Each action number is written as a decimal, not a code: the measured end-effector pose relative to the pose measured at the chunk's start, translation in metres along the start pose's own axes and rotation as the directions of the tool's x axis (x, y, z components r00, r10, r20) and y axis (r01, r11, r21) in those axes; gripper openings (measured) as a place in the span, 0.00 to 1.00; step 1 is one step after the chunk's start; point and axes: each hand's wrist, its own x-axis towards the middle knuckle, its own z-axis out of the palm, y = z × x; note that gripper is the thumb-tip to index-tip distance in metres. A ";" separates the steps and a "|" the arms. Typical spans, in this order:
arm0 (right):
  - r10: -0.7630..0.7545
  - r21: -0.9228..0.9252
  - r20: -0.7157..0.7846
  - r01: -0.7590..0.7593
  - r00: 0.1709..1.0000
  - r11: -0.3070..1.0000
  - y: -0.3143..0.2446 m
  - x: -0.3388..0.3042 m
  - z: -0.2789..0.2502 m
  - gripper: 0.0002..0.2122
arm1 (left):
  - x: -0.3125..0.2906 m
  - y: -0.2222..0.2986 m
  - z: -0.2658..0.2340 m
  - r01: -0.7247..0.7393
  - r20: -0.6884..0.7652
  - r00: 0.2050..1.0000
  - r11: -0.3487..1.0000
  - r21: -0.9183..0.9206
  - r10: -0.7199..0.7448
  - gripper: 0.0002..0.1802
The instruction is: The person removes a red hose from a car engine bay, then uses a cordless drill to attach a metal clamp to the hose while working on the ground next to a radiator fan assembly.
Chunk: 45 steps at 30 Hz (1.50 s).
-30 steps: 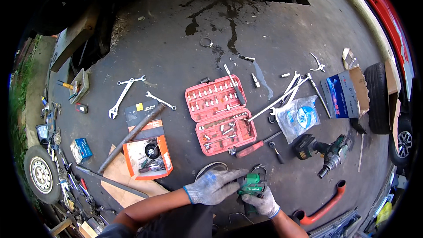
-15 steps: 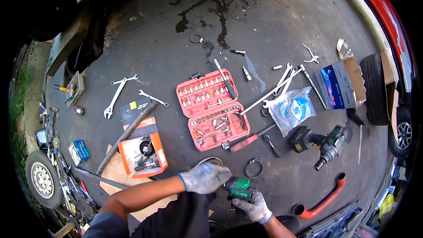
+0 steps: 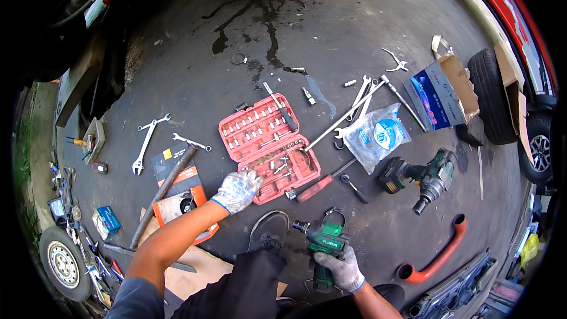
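Both of my hands wear pale work gloves. My right hand (image 3: 341, 268) is wrapped round the grip of a green cordless impact driver (image 3: 328, 237), whose dark chuck points left. My left hand (image 3: 237, 191) is over the lower left part of a red socket set case (image 3: 260, 199), its fingers bent together at the case. What they pinch, if anything, is hidden under the glove. The case lies unfolded on the ground, with rows of small sockets in its far half and loose metal pieces in its near half.
A larger green impact wrench (image 3: 434, 180) lies to the right, near a red hose (image 3: 440, 260). A ratchet (image 3: 354, 189), a plastic bag (image 3: 378, 136) and a blue carton (image 3: 434, 97) lie beyond. An orange box (image 3: 204, 233) is beside my left forearm.
My left hand has moved away from the driver's front, up and left to the red case. The driver's chuck is now uncovered. My right hand keeps its grip.
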 end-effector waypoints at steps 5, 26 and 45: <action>-0.026 -0.035 0.006 0.026 1.000 0.999 0.006 0.004 0.005 0.15 | 0.001 0.001 -0.005 0.007 -0.011 1.000 0.999 -0.043 -0.007 0.18; -0.113 -0.074 0.118 0.122 0.987 0.990 -0.012 0.001 0.009 0.23 | -0.049 0.054 -0.143 0.305 0.327 0.943 -0.231 -0.924 -0.062 0.09; -0.098 -0.384 0.133 0.142 0.986 0.912 -0.027 -0.009 -0.021 0.22 | 0.063 0.052 -0.137 0.366 0.243 0.919 0.441 -0.820 -0.310 0.31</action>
